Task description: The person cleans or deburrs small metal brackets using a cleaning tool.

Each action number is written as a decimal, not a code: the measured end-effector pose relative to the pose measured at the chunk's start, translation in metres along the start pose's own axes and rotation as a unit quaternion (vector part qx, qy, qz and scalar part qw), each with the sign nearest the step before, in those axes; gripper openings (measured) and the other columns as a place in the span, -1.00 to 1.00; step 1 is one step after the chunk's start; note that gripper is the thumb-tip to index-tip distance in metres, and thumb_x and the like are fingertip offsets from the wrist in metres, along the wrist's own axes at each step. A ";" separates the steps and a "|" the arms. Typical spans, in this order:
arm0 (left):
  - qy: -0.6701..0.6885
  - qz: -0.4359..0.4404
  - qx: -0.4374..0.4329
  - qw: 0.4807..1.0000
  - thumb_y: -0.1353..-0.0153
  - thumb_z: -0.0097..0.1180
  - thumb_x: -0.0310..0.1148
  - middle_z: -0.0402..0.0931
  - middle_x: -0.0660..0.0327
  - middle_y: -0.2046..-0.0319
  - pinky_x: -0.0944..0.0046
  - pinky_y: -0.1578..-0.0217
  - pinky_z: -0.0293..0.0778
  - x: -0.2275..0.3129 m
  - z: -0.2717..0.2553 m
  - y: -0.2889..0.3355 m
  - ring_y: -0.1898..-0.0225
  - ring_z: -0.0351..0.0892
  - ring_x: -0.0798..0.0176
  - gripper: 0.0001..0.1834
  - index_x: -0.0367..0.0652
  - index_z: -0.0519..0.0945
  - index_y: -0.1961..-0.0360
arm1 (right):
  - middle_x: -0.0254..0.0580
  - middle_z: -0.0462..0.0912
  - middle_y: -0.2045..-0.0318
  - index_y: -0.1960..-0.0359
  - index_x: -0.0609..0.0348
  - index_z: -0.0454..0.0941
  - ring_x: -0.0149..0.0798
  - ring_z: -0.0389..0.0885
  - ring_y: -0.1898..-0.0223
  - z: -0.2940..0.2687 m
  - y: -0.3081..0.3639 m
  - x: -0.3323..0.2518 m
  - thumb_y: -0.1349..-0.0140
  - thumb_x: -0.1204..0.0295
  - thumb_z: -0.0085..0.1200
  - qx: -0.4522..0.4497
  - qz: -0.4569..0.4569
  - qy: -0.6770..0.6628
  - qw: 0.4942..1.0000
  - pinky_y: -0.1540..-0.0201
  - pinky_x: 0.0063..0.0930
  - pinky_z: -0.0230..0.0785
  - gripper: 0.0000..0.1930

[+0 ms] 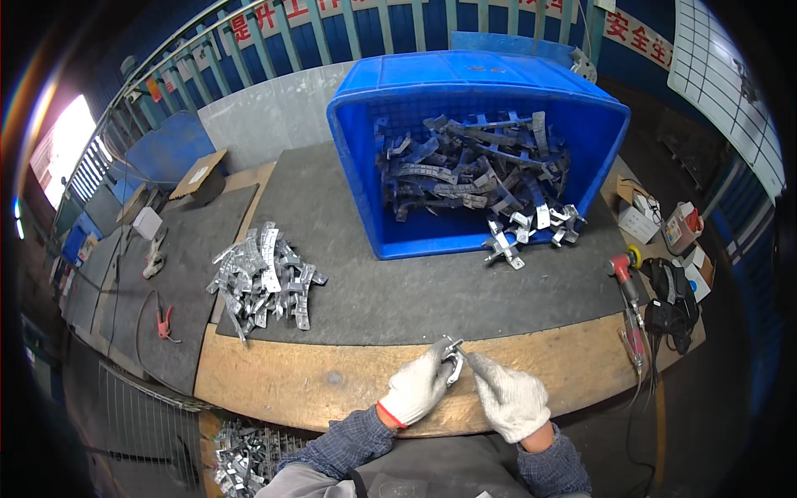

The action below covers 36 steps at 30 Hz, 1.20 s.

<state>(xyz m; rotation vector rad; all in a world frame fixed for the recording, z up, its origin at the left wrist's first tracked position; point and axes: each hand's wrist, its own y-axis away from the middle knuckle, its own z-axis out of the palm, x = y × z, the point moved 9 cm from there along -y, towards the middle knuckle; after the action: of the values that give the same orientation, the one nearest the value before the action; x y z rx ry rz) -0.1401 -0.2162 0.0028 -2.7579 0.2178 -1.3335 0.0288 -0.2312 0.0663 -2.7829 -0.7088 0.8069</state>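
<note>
Over the wooden front edge of the bench, my gloved left hand (418,387) is closed around a small silvery metal bracket (454,366). My gloved right hand (513,404) is closed beside it, its fingertips pointing at the bracket; a thin dark tip shows there, but what it belongs to is hidden. A blue plastic crate (481,73) lies on its side beyond my hands, with many dull metal brackets (486,166) inside. Several brighter brackets (504,246) spill over its lip. To the left, a heap of shiny metal brackets (267,278) sits on the dark mat (374,290).
At the right edge lie an air sander (624,272) with a yellow pad, a red air tool (635,344), a black bag (671,299) and small boxes (639,220). A red-handled air gun (164,322) rests left. More metal parts (241,456) are below the bench.
</note>
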 end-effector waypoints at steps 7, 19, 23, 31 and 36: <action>0.097 -0.026 -0.022 0.995 -0.51 0.15 -0.42 0.77 -0.04 0.12 0.05 0.05 0.68 -0.008 0.005 0.003 0.08 0.83 -0.07 -0.56 -0.13 0.55 -0.37 | -0.01 0.88 0.12 -0.23 0.00 0.75 0.02 0.88 0.26 -0.010 0.003 -0.002 -0.44 0.42 0.26 -0.043 0.067 -0.107 0.991 0.20 -0.17 0.73 -0.65; 0.536 -0.117 0.145 0.824 -0.53 0.19 -0.51 0.69 -0.13 -0.18 0.02 -0.13 0.75 -0.047 -0.024 0.002 -0.13 0.79 0.03 -0.49 -0.36 0.41 -0.44 | 0.03 0.86 0.02 -0.21 0.01 0.75 0.06 0.89 0.12 0.017 0.018 0.012 -0.49 0.35 0.24 -0.035 0.099 -0.090 0.990 0.09 -0.18 0.76 -0.69; 0.486 -0.088 0.147 0.857 -0.55 0.15 -0.58 0.63 -0.11 -0.26 0.05 -0.22 0.71 -0.032 -0.028 0.011 -0.28 0.71 -0.03 -0.48 -0.36 0.39 -0.48 | 0.02 0.86 -0.01 -0.19 0.02 0.75 0.03 0.89 0.05 0.010 0.017 0.011 -0.51 0.34 0.22 -0.032 0.116 -0.126 0.985 0.02 -0.17 0.75 -0.71; 0.247 0.062 -0.030 0.967 -0.50 0.10 -0.54 0.55 0.27 0.44 0.35 0.08 0.59 0.041 -0.031 0.021 0.32 0.60 0.33 -0.77 -0.39 0.64 -0.10 | 0.10 0.85 0.23 -0.06 0.24 0.76 0.01 0.87 0.22 0.034 0.019 0.031 -0.53 0.27 0.19 -0.073 0.183 -0.241 0.950 0.10 -0.20 0.69 -0.70; 0.090 0.217 -0.052 0.971 -0.26 0.40 -0.47 0.70 0.04 -0.14 0.03 -0.13 0.68 0.057 -0.002 0.033 -0.08 0.76 0.07 -0.45 -0.24 0.59 -0.28 | -0.06 0.79 0.36 -0.03 0.34 0.71 -0.29 0.77 0.29 0.057 0.029 0.047 -0.51 0.32 0.14 -0.153 0.267 -0.321 0.896 0.22 -0.28 0.64 -0.70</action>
<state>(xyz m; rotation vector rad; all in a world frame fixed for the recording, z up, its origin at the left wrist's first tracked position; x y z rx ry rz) -0.1099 -0.2580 0.0443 -2.4548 0.8679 -1.4727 0.0447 -0.2326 -0.0119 -3.0183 -0.1114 1.9297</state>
